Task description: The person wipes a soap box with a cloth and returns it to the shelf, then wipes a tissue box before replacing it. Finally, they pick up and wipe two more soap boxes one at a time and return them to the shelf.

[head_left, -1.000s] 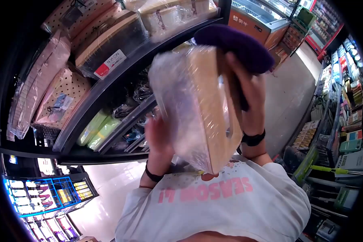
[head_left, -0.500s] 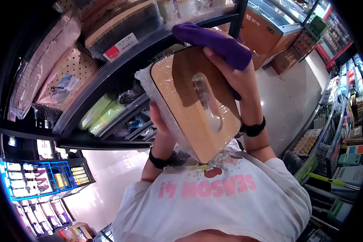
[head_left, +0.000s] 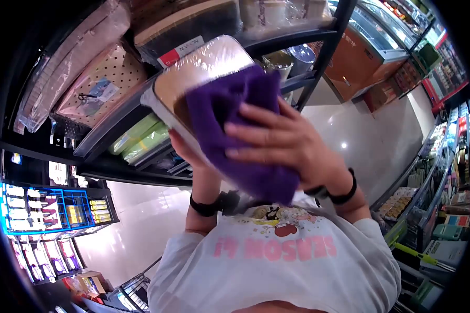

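Fingers of my left hand (head_left: 189, 154) grasp the wrapped box (head_left: 209, 60) before the shelf (head_left: 120, 120); my right hand (head_left: 297, 148) spreads outstretched fingers over purple cloth (head_left: 210, 122) against it. I judge this wiping; another stroke would need that left hold steady.

Sheathed in clear, glinting film (head_left: 224, 48), a round-cornered container (head_left: 193, 75) is tilting in mid-air, its tan, wood-toned lid (head_left: 203, 68) facing up and its pale side wall (head_left: 164, 115) showing along the left edge. White light is gleaming across the lid's far corner. A deep purple cloth (head_left: 214, 141), soft and rumpled, is covering the lid's near portion and hiding the surface beneath. The cloth is bunching into folds near its upper edge and lying under the right hand (head_left: 287, 146), while the left hand (head_left: 193, 156) is gripping the container's left side.
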Available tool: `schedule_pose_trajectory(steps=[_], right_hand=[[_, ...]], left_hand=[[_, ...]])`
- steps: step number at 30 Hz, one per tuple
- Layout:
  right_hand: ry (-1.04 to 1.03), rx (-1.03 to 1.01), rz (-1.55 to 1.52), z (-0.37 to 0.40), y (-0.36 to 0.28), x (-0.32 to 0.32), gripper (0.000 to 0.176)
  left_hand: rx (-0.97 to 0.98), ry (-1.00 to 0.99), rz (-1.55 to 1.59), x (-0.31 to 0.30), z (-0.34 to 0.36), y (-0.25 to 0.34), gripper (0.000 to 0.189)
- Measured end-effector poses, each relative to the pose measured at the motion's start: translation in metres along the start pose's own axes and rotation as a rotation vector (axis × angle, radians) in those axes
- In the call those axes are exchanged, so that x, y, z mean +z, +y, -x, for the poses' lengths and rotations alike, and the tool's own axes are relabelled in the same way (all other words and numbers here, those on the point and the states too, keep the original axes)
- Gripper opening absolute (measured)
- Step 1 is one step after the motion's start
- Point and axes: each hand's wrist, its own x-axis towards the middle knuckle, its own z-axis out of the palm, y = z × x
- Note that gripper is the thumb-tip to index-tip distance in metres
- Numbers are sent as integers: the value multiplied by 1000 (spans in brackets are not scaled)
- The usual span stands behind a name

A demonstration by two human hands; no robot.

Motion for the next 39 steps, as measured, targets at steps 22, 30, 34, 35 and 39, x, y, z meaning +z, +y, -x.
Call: schedule_pose_trajectory(steps=[22,30,34,35,39], right_hand=[[415,240,28,-9,11,7,43],[321,275,-154,18,7,20,46],[316,234,-129,37,5,26,42],[309,201,-132,41,6,27,41],[321,193,-123,46,3,27,39]], left_hand=[[97,-410,118,10,-11,-6,83],[213,-170,-18,-3,-3,14,75],[266,-124,-37,0,-1,11,75],[277,-114,-43,3,0,9,74],[286,-119,-51,5,-1,10,74]])
